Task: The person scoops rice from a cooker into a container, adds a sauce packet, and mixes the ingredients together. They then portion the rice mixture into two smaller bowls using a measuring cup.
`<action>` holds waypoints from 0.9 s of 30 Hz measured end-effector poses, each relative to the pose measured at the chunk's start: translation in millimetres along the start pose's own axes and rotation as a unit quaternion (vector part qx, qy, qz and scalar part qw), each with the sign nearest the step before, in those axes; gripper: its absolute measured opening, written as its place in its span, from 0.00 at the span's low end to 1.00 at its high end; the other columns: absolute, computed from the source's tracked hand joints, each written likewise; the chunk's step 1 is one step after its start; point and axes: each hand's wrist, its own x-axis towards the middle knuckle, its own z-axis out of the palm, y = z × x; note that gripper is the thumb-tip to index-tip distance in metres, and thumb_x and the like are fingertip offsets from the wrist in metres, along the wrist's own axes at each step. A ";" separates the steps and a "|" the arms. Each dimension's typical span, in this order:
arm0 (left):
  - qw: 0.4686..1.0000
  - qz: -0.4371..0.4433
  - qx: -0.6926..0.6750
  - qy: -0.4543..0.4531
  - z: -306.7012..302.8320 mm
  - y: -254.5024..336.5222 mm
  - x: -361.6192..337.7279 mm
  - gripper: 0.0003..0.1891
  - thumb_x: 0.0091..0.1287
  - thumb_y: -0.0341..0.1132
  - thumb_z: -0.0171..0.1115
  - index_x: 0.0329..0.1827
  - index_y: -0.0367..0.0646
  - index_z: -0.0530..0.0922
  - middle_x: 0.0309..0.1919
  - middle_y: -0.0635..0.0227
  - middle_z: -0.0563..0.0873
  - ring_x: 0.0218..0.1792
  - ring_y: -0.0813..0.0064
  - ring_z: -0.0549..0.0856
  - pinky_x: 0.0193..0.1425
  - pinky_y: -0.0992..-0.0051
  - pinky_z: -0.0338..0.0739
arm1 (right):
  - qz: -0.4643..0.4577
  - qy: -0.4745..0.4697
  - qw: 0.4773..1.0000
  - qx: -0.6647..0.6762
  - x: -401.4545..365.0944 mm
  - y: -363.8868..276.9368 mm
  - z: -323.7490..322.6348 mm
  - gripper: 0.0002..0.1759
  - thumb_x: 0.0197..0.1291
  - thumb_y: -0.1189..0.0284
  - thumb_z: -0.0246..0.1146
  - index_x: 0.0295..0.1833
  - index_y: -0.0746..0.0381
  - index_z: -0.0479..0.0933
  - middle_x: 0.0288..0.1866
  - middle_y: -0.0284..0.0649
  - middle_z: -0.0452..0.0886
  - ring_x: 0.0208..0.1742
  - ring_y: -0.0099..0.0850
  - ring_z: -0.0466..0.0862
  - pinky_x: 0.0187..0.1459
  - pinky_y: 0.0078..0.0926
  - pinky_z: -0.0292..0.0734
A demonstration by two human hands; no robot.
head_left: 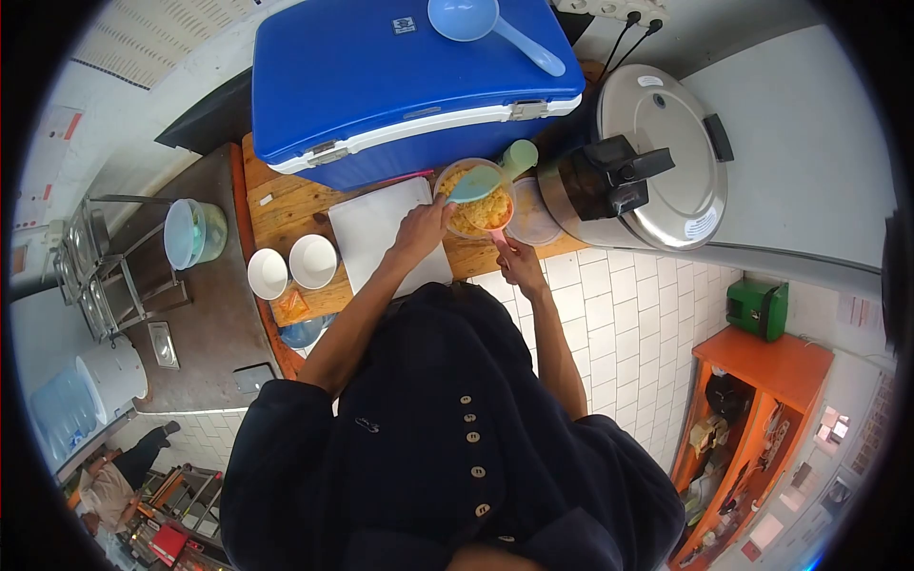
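My left hand (424, 231) is closed on the handle of a pale green spoon (475, 184), whose bowl lies over yellow crumbly food. My right hand (520, 265) grips the pink handle of a scoop (499, 234) that is heaped with the same food. Both are over a clear round tub (441, 178) of this yellow food. A light green cup (520, 155) stands just behind the tub, and a round clear lid (535, 211) lies to its right. White paper (381, 228) is under my left forearm.
A blue cooler (381, 86) with a light blue ladle (519, 43) on top stands behind. At the right is a large steel cooker (662, 143). Two white cups (312, 261) and an orange packet (289, 306) are at the left. A person (109, 490) is far off, lower left.
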 end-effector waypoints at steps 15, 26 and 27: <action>0.996 0.019 -0.080 -0.025 -18.2 29.5 -29.9 0.19 0.77 0.45 0.47 0.47 0.34 0.73 0.26 0.42 0.83 0.32 0.40 0.83 0.37 0.47 0.75 | -0.023 0.015 0.999 0.020 4.7 -1.4 -9.0 0.16 0.72 0.62 0.59 0.54 0.63 0.77 0.22 0.26 0.67 0.14 0.12 0.60 0.14 0.14 0.50; 0.997 -0.070 0.006 0.038 4.3 18.6 -5.9 0.23 0.70 0.51 0.58 0.50 0.36 0.76 0.36 0.49 0.86 0.38 0.47 0.86 0.41 0.55 0.81 | -0.045 0.032 0.997 -0.055 -2.9 -14.6 -21.1 0.17 0.71 0.60 0.59 0.53 0.63 0.77 0.20 0.25 0.68 0.15 0.12 0.64 0.16 0.14 0.56; 0.995 -0.072 0.035 0.060 -5.8 17.2 -17.6 0.23 0.69 0.51 0.59 0.50 0.37 0.77 0.37 0.50 0.86 0.38 0.49 0.87 0.39 0.57 0.82 | -0.036 0.032 0.996 -0.074 -5.2 -18.4 -17.8 0.17 0.72 0.60 0.57 0.52 0.63 0.77 0.20 0.25 0.68 0.15 0.12 0.64 0.16 0.14 0.56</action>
